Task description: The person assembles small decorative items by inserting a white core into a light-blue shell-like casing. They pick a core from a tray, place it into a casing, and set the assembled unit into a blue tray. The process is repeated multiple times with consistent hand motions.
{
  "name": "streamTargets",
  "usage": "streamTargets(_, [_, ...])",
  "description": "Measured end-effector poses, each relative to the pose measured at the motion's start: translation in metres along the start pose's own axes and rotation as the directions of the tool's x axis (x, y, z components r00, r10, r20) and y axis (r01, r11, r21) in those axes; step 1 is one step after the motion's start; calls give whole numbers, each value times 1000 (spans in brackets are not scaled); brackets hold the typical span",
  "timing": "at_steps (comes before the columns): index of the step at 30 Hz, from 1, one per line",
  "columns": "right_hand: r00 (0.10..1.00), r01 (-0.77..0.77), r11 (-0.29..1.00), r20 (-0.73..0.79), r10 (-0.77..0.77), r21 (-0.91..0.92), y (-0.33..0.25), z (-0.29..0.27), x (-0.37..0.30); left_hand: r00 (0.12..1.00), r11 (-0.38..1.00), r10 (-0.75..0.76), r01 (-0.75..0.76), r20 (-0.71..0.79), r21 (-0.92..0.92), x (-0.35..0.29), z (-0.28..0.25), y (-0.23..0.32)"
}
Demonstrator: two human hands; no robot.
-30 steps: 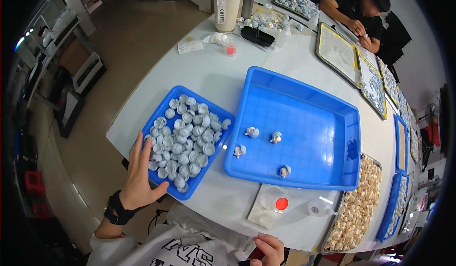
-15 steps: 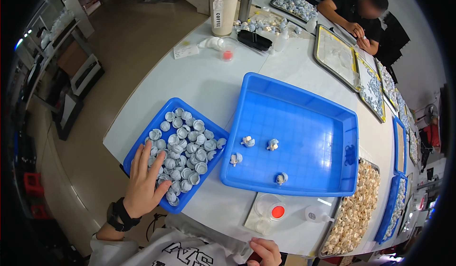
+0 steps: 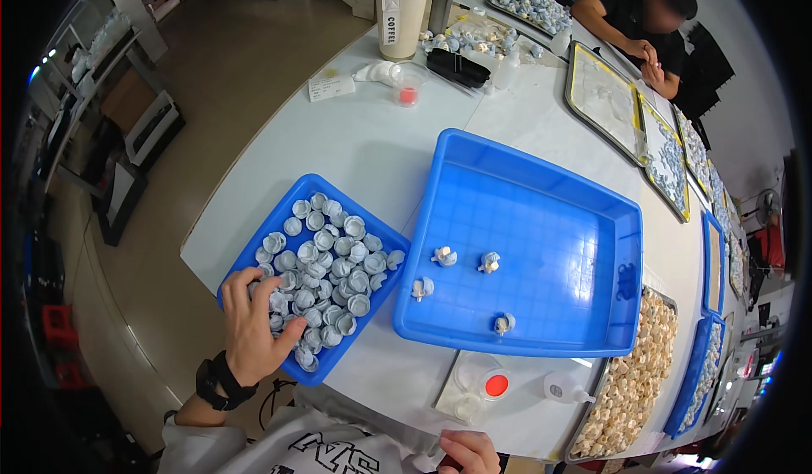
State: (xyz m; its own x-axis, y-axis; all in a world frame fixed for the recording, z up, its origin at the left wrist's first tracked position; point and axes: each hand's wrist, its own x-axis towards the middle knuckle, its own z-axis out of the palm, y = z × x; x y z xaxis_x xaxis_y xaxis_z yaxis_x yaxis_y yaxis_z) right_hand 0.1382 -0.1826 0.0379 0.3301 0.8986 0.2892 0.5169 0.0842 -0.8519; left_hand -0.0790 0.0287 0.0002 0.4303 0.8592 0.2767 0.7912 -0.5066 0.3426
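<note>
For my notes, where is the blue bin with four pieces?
The blue bin sits right of centre in the head view, smaller blue tray at its left, beige pieces at lower right.

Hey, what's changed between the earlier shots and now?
The left hand moved inward from the left side of the small blue tray over its pale blue cups and curled; whether it grips one is unclear. The tray seems to have slid slightly toward the person. The right hand stays near the picture's lower edge, and the four blue-and-cream pieces remain in the large blue tub.
</note>
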Motion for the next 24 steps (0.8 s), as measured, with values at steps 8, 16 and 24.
streamTargets(8, [1000,13,999,-25,-12,39,-6,-5,4,999,999,-20,19,47,30,0,0,-1])
streamTargets(16, [979,-14,999,-204,5,-45,-1,-14,-5,998,998,-60,61,24,-31,0,1,-1])
streamTargets(24, [970,4,998,-243,-20,-68,2,-17,-8,999,997,-34,34,2,-64,3,3,-4])
